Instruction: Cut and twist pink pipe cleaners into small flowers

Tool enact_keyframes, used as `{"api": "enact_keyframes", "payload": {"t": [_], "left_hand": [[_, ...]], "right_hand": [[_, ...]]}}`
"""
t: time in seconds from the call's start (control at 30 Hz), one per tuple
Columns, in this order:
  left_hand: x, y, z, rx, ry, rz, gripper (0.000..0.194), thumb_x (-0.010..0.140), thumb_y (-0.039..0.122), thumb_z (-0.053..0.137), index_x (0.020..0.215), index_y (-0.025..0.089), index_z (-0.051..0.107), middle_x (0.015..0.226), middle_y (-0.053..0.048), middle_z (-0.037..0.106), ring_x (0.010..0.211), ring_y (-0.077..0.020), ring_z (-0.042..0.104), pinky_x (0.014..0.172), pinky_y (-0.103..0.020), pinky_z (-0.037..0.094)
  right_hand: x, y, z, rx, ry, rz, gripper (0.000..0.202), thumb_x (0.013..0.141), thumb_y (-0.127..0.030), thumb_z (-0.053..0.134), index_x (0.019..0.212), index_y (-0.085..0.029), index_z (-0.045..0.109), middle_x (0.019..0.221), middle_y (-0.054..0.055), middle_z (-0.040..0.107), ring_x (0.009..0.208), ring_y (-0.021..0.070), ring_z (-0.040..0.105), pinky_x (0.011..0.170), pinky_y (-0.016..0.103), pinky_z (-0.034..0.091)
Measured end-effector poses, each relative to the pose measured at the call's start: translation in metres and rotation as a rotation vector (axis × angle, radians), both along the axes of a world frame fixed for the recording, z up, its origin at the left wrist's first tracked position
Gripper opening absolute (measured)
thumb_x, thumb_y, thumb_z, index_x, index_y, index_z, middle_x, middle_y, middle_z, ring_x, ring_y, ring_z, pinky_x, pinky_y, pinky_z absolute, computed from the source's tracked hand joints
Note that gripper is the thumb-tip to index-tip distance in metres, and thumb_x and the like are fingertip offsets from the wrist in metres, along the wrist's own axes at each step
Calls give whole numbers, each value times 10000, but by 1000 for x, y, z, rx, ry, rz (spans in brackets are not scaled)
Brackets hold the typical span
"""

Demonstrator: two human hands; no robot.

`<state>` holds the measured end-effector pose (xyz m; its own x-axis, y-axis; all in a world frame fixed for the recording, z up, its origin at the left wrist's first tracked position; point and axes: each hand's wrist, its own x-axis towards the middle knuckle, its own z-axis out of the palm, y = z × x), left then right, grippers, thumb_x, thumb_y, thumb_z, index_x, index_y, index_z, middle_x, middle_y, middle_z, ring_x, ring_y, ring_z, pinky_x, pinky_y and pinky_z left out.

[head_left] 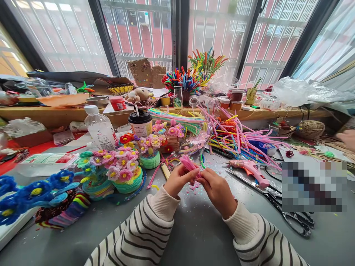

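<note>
Pinched between my two hands is a pink pipe cleaner piece (188, 162), bent into loops. My left hand (181, 178) wraps round its left side, thumb pressed on it. My right hand (217, 190) grips the lower right end, its fingertips close to those of the left. The fingers hide much of the piece. Below it, small pink bits and glitter lie on the grey table (194, 229). Left of my hands stand pink pipe cleaner flowers (123, 164) in a coiled green pot. A pink glue gun (251, 170) lies to the right.
Scissors (295, 220) lie right of my hands. Loose pipe cleaners (235, 133) pile up behind. A lidded cup (140, 123) and a plastic bottle (100, 127) stand at left, near blue flowers (36, 190). Another person's hand (346, 139) shows at the right edge.
</note>
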<state>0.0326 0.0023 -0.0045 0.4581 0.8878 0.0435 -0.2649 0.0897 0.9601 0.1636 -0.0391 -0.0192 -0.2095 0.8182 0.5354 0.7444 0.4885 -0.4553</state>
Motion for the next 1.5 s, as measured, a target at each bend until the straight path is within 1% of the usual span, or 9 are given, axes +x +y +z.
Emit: {"api": "enact_keyframes", "payload": {"t": [0.13, 0.37, 0.7, 0.93, 1.0, 1.1, 1.17, 1.33, 1.5], "left_hand": [[-1, 0, -1, 6, 3, -5, 258, 550, 325, 662, 606, 114, 525, 464, 36, 489, 423, -58, 443, 438, -198, 351], [-1, -1, 0, 56, 56, 74, 263, 508, 347, 681, 509, 117, 554, 420, 17, 518, 416, -77, 463, 449, -211, 371], [-1, -2, 2, 156, 116, 172, 240, 573, 324, 643, 476, 131, 538, 416, 18, 502, 415, -73, 446, 444, -206, 362], [-3, -4, 3, 162, 147, 234, 284, 582, 350, 628, 467, 132, 487, 399, 34, 444, 387, -58, 407, 403, -195, 319], [-3, -6, 6, 150, 120, 195, 276, 563, 360, 640, 506, 128, 502, 429, 34, 460, 392, -55, 410, 401, -191, 319], [-2, -9, 10, 116, 54, 18, 305, 557, 377, 643, 701, 123, 557, 487, 27, 496, 408, -63, 433, 400, -192, 332], [-2, -11, 11, 116, 35, -48, 323, 571, 396, 627, 714, 115, 559, 487, 20, 495, 405, -64, 429, 390, -193, 328], [-2, -10, 7, 168, 62, -11, 303, 599, 412, 602, 598, 116, 540, 456, 24, 460, 391, -51, 395, 382, -192, 307], [-2, -9, 5, 193, 66, -6, 328, 617, 438, 577, 527, 132, 501, 444, 23, 447, 376, -48, 380, 375, -196, 288]], "right_hand": [[0, -1, 0, 32, -41, -11, 305, 839, -329, 298, 727, -173, 535, 648, 25, 480, 566, 112, 451, 524, 205, 341], [-1, -4, 2, 49, 9, -14, 310, 844, -300, 296, 693, -156, 526, 621, 25, 467, 571, 114, 448, 543, 212, 345], [-1, -3, 2, 53, 4, 7, 282, 841, -266, 311, 688, -158, 522, 603, 18, 455, 557, 108, 431, 526, 212, 336], [-3, -4, 2, 48, -51, 18, 279, 843, -259, 291, 714, -159, 517, 624, 30, 455, 543, 111, 422, 501, 219, 333], [-3, -4, 3, 48, -30, 44, 272, 843, -258, 286, 711, -165, 505, 627, 31, 462, 547, 113, 426, 507, 222, 340], [-3, -5, 4, 43, 37, 82, 266, 842, -251, 273, 691, -174, 478, 639, 35, 482, 581, 121, 450, 538, 231, 354], [-3, -6, 5, 27, 64, 86, 262, 840, -249, 271, 676, -176, 462, 632, 31, 485, 584, 123, 457, 538, 233, 352], [-3, -9, 8, -47, 82, 70, 260, 836, -267, 292, 679, -176, 478, 604, 18, 491, 558, 119, 456, 524, 230, 337], [-4, -10, 8, -100, 143, 123, 268, 840, -263, 280, 733, -181, 511, 648, 28, 535, 608, 131, 484, 572, 237, 354]]}}
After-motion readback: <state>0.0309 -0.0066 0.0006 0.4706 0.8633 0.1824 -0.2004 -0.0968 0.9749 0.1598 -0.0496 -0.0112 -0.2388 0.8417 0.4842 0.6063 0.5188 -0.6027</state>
